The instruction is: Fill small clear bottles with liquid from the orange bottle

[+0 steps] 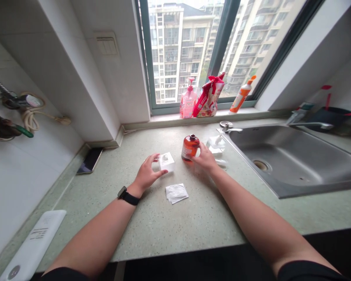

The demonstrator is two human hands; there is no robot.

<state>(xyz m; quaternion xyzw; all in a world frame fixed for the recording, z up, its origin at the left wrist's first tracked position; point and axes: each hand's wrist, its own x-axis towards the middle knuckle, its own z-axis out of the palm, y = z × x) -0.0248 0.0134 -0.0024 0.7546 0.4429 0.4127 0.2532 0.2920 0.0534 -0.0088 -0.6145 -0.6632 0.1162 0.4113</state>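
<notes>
My left hand, a dark watch on its wrist, has thumb and fingers on either side of a small square clear-and-white container, its open neck facing up. My right hand grips an amber bottle by its right side. The amber bottle stands upright, uncapped, with a pale label. Just beyond my right hand is a clear pump bottle, partly covered by the fingers. A small stack of white paper squares lies on the counter below the two containers.
The speckled green counter has a steel sink at right. A phone and a long white device lie at left. On the sill stand a pink pump bottle, a red bag and an orange bottle.
</notes>
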